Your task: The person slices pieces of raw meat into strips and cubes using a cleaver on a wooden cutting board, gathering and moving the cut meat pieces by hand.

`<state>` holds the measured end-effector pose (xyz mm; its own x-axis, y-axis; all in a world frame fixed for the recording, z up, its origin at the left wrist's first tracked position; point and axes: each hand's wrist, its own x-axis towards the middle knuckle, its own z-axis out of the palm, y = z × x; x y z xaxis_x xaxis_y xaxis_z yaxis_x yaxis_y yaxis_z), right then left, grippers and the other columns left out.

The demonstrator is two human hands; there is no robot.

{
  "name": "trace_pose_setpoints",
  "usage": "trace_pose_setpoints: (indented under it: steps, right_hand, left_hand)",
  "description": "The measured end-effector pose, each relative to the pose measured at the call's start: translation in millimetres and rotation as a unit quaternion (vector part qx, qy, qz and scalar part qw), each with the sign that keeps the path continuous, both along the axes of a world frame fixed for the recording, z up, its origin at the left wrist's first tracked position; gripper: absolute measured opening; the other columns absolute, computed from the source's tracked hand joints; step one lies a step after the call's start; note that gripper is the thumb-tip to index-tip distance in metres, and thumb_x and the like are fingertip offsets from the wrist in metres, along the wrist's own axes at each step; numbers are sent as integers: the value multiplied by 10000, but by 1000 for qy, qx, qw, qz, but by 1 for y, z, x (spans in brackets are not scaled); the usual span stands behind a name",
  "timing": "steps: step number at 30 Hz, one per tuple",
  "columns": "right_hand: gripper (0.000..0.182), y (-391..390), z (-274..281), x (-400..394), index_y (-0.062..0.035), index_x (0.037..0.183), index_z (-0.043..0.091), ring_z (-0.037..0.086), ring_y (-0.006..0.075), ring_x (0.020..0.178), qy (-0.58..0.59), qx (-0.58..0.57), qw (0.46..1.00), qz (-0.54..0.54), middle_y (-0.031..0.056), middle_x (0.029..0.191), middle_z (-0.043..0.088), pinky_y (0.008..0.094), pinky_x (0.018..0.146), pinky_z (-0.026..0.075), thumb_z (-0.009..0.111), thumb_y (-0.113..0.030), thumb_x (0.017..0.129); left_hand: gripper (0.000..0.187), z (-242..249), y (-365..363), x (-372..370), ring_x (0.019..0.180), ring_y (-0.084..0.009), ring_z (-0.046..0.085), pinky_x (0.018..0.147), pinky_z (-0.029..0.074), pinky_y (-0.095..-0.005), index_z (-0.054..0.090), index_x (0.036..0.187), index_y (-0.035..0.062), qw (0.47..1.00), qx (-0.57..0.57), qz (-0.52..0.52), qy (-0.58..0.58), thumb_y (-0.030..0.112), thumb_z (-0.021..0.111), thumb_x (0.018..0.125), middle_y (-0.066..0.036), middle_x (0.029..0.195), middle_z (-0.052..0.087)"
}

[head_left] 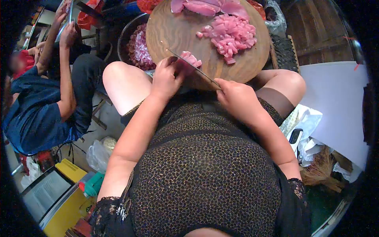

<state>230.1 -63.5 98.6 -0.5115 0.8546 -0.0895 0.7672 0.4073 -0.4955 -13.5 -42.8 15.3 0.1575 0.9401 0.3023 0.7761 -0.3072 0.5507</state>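
Cut meat [191,59], pink: a small group of pieces, placed on the near part of a round wooden board [169,31], beside the blade of a knife [202,74].

Knife: held slantwise over the board, its handle grasped in the right hand [237,96], its blade pointed toward the far left.

Left hand [167,77]: fingers curled, set at the near left edge of the board, close to the blade and the cut meat; whether meat is gripped by the fingertips cannot be told.

Diced meat [235,35]: one loose heap, set on the right half of the board, apart from the blade.

Meat slices [203,7]: larger, smooth pieces, laid along the far part of the board, beyond the heap.

Metal bowl [121,38]: placed just left of the board and partly covered by it from view; filled with chopped pink and pale pieces [139,47].

Clear plastic bag [275,19]: found beyond the board's right edge.

Second person [39,110]: seated at the left, in dark blue; a thin, shiny object [71,14] is held in raised hands.
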Motion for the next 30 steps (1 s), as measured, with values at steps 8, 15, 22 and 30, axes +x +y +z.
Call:
trace_pose_setpoints:
  steps: [8, 15, 22, 30]
  right_hand:
    - [192, 9, 20, -13, 9, 976, 594, 655, 405, 736, -38, -87, 995, 17, 227, 770, 655, 511, 672, 525, 517, -144, 888]
    - [195, 38, -10, -46, -3, 902, 614, 676, 405, 765, -38, -78, 996, 35, 237, 807, 676, 511, 696, 541, 469, -130, 871]
    - [246, 58, -31, -19, -76, 1081, 651, 664, 387, 772, 44, 2, 999, -12, 223, 847, 668, 482, 672, 526, 566, -182, 876]
    - [330, 109, 12, 67, -36, 1236, 621, 488, 60, 525, 202, -136, 957, -157, -19, 656, 534, 243, 466, 417, 548, -180, 948]
  left_hand:
    - [315, 5, 14, 7, 1050, -332, 609, 926, 483, -423, 699, 1090, 93, 997, 1, -61, -52, 102, 694, 775, -113, 1116, 669]
    - [326, 12, 13, 8, 1126, -311, 577, 995, 455, -416, 710, 1106, 137, 995, -6, -69, -69, 92, 669, 786, -88, 1177, 655]
    - [893, 15, -8, 14, 1137, -405, 502, 976, 436, -460, 427, 1341, 15, 995, -64, 67, 35, 272, 872, 610, -207, 1245, 485]
    - [926, -14, -1, 3, 1153, -382, 481, 995, 419, -440, 416, 1355, 15, 996, -44, 63, 47, 315, 885, 615, -203, 1209, 509]
